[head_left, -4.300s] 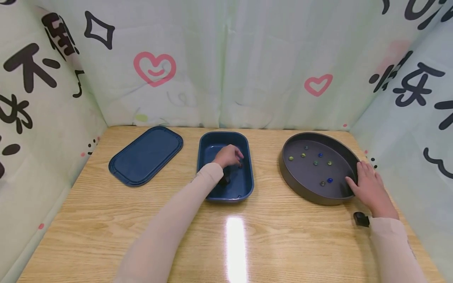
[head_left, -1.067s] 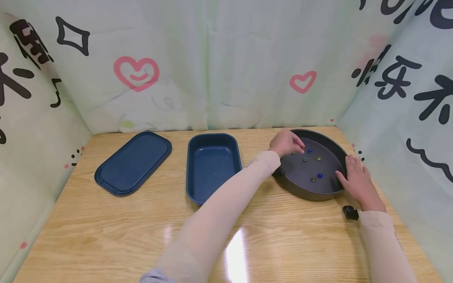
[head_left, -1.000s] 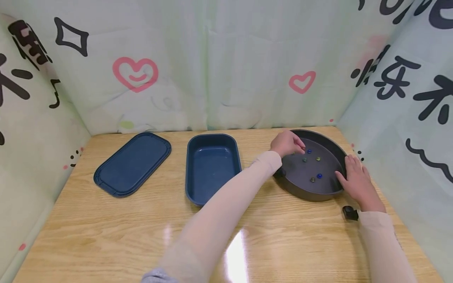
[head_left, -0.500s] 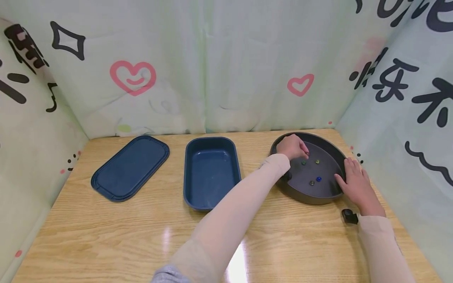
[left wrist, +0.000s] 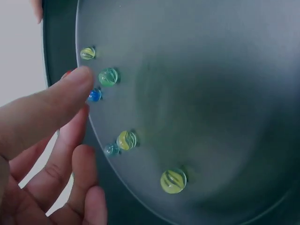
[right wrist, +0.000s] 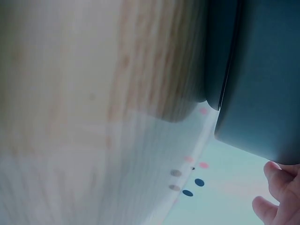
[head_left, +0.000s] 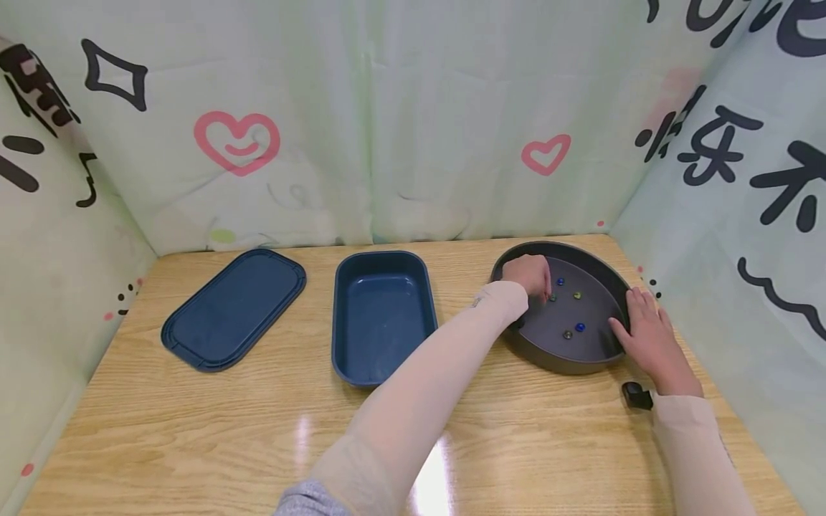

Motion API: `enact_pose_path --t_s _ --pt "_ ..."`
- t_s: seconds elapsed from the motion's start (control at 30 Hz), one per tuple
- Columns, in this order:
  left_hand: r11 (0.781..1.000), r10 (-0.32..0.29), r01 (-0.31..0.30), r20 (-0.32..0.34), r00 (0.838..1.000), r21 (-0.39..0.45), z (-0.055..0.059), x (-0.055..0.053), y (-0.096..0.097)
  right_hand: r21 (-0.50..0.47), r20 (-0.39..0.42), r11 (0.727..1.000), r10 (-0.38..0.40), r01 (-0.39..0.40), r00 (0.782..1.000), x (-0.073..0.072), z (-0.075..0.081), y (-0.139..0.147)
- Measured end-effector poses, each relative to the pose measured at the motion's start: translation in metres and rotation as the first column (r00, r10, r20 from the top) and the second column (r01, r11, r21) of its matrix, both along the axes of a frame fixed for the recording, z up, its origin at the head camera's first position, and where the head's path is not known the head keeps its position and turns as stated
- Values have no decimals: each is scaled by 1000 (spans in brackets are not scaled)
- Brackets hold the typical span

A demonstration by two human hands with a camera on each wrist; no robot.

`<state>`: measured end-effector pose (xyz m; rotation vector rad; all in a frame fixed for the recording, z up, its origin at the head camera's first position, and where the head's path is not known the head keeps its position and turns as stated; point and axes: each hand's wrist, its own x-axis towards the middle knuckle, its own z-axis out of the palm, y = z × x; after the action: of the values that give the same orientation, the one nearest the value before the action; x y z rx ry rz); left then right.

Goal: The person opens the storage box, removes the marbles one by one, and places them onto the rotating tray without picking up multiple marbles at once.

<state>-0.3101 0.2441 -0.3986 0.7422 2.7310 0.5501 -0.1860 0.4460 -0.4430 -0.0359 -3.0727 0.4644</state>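
Inside the round dark pan [head_left: 555, 358], my left hand [head_left: 528, 274] is low over its left part. In the left wrist view, its thumb and index finger pinch a red marble [left wrist: 68, 73], mostly hidden behind the thumb. A green marble [head_left: 553, 297] lies right by the fingers in the head view. Also on the pan floor are a yellow marble [head_left: 577, 295], blue marbles [head_left: 580, 327] and a greyish marble [head_left: 568, 335]; the left hand hides others from the head view. My right hand [head_left: 658, 342] rests on the pan's right rim, fingers extended.
Left of the pan stands a deep blue rectangular box [head_left: 385, 322]. Farther left, a flat blue lid [head_left: 234, 309] lies on the wooden table [head_left: 193, 437]. A patterned curtain [head_left: 387, 129] encloses the table at the back and sides.
My left hand has moved from the blue box to the pan, carrying the red marble, and lowered into the pan over the last second. The right hand has stayed on the rim.
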Motion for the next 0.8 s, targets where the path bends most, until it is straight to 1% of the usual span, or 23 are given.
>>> enact_pose_path --t_s 0.07,0.2,0.27,0.33,0.47,0.53,0.63,0.73,0.8 --pt "1000 -12 12 6 1000 -20 1 2 -1 -1 0 1000 0 0 1000 1 0 0" --pt "999 -9 9 17 1000 -47 0 3 -2 -1 -3 1000 2 -2 1000 2 0 0" --pt "999 -9 10 17 1000 -53 2 4 -3 -7 -1 1000 3 -3 1000 2 0 0" --pt "999 -7 8 22 1000 -41 6 4 -4 -9 -2 1000 3 -3 1000 2 0 -1" --pt "1000 5 -6 36 999 8 19 5 -3 -6 -2 1000 7 -7 1000 1 1 -2" --pt "999 15 -16 44 999 28 21 4 0 -1 -2 1000 12 -12 1000 0 0 -1" --pt "999 14 -16 52 999 44 17 1 8 0 -3 1000 17 -17 1000 0 -2 2" --pt "999 4 -6 53 999 40 9 -2 14 -7 -4 1000 9 -9 1000 0 -2 3" --pt "999 14 -16 53 999 30 3 -4 16 -8 -4 1000 6 -6 1000 0 -2 2"
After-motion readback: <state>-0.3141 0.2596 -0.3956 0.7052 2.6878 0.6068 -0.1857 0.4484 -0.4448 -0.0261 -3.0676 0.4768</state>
